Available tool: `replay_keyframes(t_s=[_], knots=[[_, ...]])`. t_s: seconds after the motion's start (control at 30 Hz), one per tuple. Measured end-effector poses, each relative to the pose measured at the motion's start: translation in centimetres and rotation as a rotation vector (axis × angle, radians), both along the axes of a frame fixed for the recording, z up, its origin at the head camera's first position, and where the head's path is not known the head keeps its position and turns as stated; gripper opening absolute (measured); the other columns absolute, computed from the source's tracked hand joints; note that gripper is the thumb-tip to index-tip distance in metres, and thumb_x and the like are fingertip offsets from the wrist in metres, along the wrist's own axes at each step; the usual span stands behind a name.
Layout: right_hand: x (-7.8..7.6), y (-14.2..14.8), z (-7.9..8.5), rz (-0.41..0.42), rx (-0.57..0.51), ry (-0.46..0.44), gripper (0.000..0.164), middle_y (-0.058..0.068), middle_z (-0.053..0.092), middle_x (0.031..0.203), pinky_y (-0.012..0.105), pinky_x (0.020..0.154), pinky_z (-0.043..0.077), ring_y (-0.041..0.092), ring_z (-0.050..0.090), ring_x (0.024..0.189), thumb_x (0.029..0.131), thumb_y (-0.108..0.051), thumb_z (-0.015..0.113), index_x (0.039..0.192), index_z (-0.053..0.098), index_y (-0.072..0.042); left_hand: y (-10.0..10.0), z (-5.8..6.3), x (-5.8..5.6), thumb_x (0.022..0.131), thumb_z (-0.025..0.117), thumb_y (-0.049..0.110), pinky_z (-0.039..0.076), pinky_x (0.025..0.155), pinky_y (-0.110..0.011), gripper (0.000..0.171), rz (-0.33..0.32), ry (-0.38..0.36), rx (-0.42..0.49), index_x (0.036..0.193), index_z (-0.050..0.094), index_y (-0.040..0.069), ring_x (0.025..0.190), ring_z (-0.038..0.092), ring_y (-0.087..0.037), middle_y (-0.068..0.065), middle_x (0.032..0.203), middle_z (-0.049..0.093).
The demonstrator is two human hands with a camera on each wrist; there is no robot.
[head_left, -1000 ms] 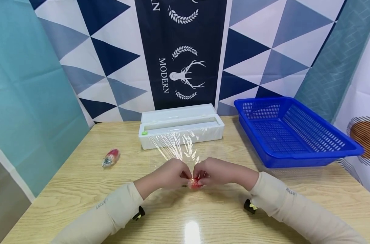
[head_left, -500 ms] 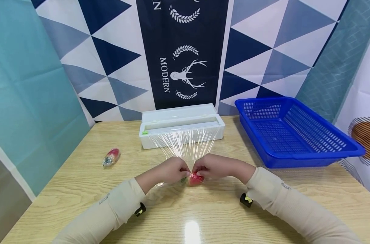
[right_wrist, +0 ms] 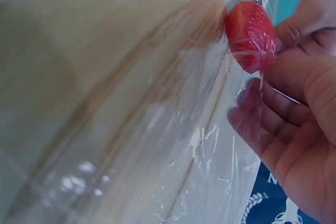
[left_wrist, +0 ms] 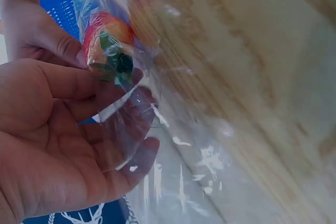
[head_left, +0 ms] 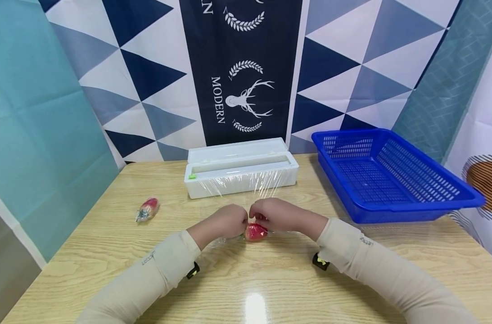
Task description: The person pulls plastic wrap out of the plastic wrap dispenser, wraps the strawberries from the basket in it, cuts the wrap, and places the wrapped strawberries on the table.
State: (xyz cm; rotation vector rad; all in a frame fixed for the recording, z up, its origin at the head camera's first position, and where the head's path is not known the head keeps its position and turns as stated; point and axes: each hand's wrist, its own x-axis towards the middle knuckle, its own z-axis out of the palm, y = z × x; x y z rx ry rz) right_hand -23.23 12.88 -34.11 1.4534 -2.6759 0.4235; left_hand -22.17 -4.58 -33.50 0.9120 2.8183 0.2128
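The grip is close on both sides: in the head view I see the left hand (head_left: 226,220) and the right hand (head_left: 276,213), fingers curled in, pinching clear film (head_left: 265,191) at either end of a strawberry (head_left: 255,232). It sits mid-counter (head_left: 213,292), well in from the left edge. The film runs back to an open white box (head_left: 241,183) along the far edge. A wrapped strawberry (head_left: 147,209) lies toward the left edge; a blue basket (head_left: 391,213) stands near the far right corner.

My left wrist view shows thumb and finger close together at the leaves (left_wrist: 116,61), the other fingers half-bent behind film.

On the right wrist view, the thumb meets the red tip; I can't tell whether the strawberry touches the counter.
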Motion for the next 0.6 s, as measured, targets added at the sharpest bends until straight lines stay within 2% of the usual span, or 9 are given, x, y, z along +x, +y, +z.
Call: replay_keyframes(t_s=[0.17, 0.27, 0.33, 0.4, 0.5, 0.6], knots=[[0.2, 0.0, 0.8, 0.009, -0.025, 0.095, 0.013, -0.003, 0.057, 0.081, 0.023, 0.069, 0.046, 0.008, 0.053, 0.074, 0.077, -0.001, 0.059, 0.087, 0.063, -0.009, -0.4, 0.2, -0.1, 0.074, 0.051, 0.005, 0.037, 0.049, -0.025, 0.023, 0.024, 0.014, -0.006, 0.053, 0.047, 0.014, 0.05, 0.039, -0.011, 0.003, 0.051, 0.041], [0.6, 0.4, 1.4, 0.007, -0.042, 0.09, 0.014, -0.003, 0.058, 0.083, 0.023, 0.07, 0.046, 0.009, 0.053, 0.075, 0.078, -0.001, 0.058, 0.088, 0.063, -0.008, -0.9, 0.3, 0.1, 0.072, 0.05, 0.002, 0.044, 0.06, -0.025, 0.015, 0.026, 0.047, 0.031, 0.067, 0.062, 0.01, 0.064, 0.052, -0.012, 0.004, 0.064, 0.056], [0.9, 0.7, 1.6, 0.0, -0.039, 0.067, 0.013, -0.003, 0.057, 0.083, 0.022, 0.068, 0.046, 0.01, 0.054, 0.075, 0.078, -0.004, 0.061, 0.089, 0.063, -0.009, -1.2, 0.5, 0.3, 0.071, 0.051, 0.0, 0.046, 0.069, -0.026, 0.021, 0.018, 0.077, 0.075, 0.083, 0.066, 0.009, 0.077, 0.056, -0.013, 0.003, 0.077, 0.062], [1.2, 1.0, 1.7, 0.007, -0.033, 0.031, 0.015, -0.002, 0.057, 0.084, 0.022, 0.067, 0.046, 0.012, 0.054, 0.075, 0.076, -0.008, 0.065, 0.09, 0.062, -0.009, -1.5, 0.6, 0.7, 0.073, 0.053, 0.003, 0.046, 0.076, -0.027, 0.026, -0.005, 0.113, 0.128, 0.095, 0.066, 0.008, 0.087, 0.057, -0.014, 0.001, 0.089, 0.064], [1.5, 1.1, 1.4, 0.014, 0.003, 0.001, 0.023, -0.002, 0.057, 0.085, 0.023, 0.068, 0.045, 0.012, 0.054, 0.076, 0.071, -0.014, 0.071, 0.092, 0.061, -0.011, -1.6, 0.5, 1.2, 0.075, 0.06, 0.01, 0.045, 0.07, -0.025, 0.019, -0.072, 0.156, 0.182, 0.092, 0.066, 0.009, 0.079, 0.055, -0.011, 0.002, 0.083, 0.062], [1.7, 1.0, 0.8, 0.004, 0.053, -0.004, 0.031, -0.004, 0.055, 0.085, 0.023, 0.07, 0.045, 0.009, 0.051, 0.077, 0.066, -0.019, 0.075, 0.093, 0.06, -0.012, -1.6, 0.2, 1.4, 0.073, 0.066, 0.017, 0.044, 0.066, -0.022, 0.017, -0.131, 0.184, 0.187, 0.088, 0.064, 0.01, 0.073, 0.052, -0.008, 0.003, 0.08, 0.06]])
